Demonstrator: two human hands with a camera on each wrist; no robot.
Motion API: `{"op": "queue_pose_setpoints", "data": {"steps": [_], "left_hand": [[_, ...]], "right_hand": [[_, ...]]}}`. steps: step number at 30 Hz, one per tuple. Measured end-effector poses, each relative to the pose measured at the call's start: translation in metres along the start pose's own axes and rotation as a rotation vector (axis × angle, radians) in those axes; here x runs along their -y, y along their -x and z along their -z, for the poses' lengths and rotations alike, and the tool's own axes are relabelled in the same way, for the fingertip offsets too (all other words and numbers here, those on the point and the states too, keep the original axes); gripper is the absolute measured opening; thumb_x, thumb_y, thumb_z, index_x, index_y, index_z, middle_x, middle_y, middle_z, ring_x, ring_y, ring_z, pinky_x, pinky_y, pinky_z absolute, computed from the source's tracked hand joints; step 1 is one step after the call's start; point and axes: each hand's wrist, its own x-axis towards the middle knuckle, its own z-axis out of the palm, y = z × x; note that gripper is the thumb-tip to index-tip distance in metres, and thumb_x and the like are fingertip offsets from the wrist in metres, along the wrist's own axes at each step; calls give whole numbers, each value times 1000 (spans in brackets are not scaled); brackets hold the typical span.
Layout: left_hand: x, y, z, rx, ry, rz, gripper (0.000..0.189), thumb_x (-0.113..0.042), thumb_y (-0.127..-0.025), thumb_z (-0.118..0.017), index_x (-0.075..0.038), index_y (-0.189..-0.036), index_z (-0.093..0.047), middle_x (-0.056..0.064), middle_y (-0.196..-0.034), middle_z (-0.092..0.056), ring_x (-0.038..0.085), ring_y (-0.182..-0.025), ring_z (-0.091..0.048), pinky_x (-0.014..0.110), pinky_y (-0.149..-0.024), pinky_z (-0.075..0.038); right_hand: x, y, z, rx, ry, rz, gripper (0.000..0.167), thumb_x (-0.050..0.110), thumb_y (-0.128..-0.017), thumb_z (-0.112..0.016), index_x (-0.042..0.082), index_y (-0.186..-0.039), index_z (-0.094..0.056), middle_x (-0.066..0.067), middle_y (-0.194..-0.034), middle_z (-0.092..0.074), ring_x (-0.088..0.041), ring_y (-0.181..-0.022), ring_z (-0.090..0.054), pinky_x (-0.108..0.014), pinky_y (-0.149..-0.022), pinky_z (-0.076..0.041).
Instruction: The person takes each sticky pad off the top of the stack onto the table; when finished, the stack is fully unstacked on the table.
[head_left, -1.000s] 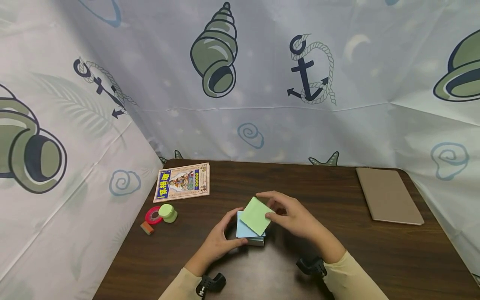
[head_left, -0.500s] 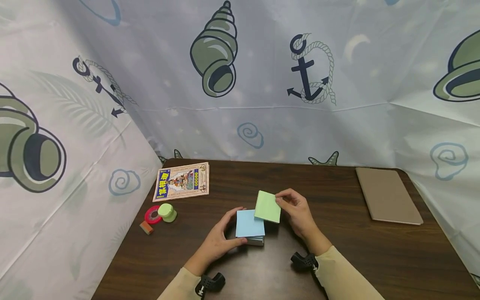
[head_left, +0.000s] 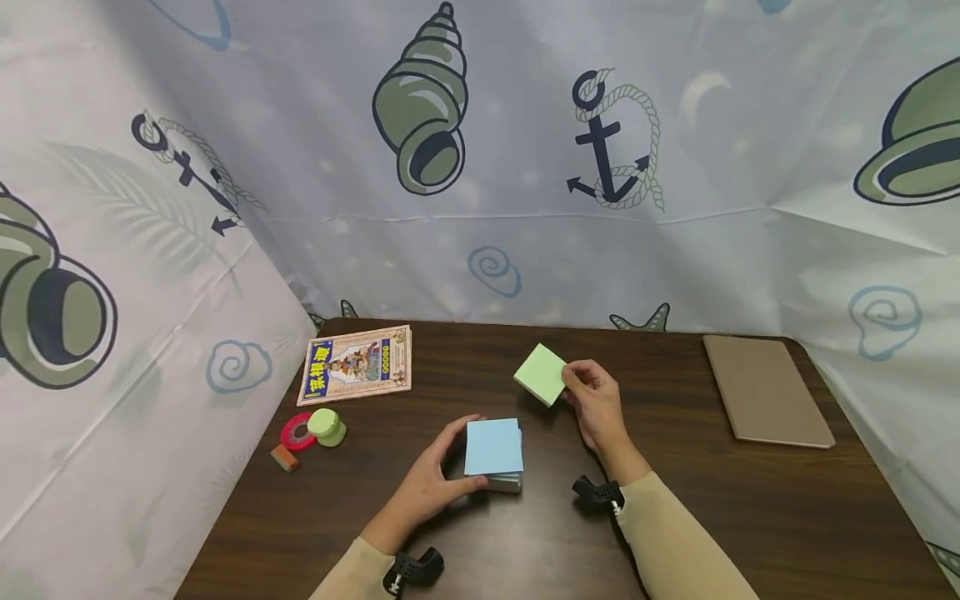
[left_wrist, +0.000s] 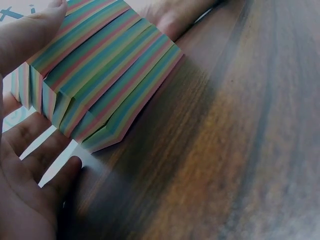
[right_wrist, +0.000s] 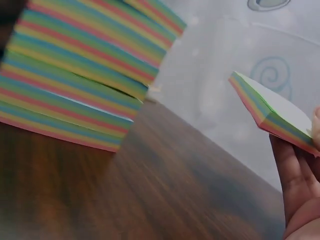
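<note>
A tall stack of sticky note pads [head_left: 493,447], blue on top, stands on the dark wooden table. Its striped multicoloured sides [left_wrist: 105,60] show in the left wrist view, the layers slightly out of line. My left hand [head_left: 431,487] holds the stack from the left, thumb at the near side and fingers around the far side. Farther back and to the right, my right hand [head_left: 600,404] pinches a single sticky note pad [head_left: 541,375] with a light green top by its right corner. In the right wrist view this pad [right_wrist: 270,112] is held up, tilted, apart from the stack.
At the left lie a printed booklet [head_left: 356,364], a red tape roll [head_left: 297,432], a light green round-topped object [head_left: 327,427] and a small orange-brown block [head_left: 284,457]. A brown notebook [head_left: 768,392] lies at the right. Patterned cloth [head_left: 540,167] hangs behind the table.
My right hand has carried the green-topped pad off the blue-topped stack, back and to the right, turning it. My left hand has stayed on the stack.
</note>
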Motion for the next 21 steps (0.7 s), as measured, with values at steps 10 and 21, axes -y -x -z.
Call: {"op": "queue_pose_setpoints", "data": {"steps": [10, 21], "left_hand": [[3, 0, -1, 9, 9, -15, 93, -29, -88, -94, -18, -166, -44, 0, -168, -53, 11, -155, -45, 18, -124, -29], [3, 0, 0, 2, -9, -35, 93, -28, -88, -94, -17, -166, -44, 2, -167, -53, 12, -154, -46, 21, -125, -31]], "right_hand": [[-13, -36, -13, -21, 84, -34, 34, 7, -100, -79, -14, -124, -67, -3, -107, -69, -13, -89, -73, -26, -75, -64], [-16, -50, -18, 197, 545, -63, 35, 2, -103, -72, 8, -138, -74, -15, -136, -69, -20, -114, -69, -27, -92, -59]]}}
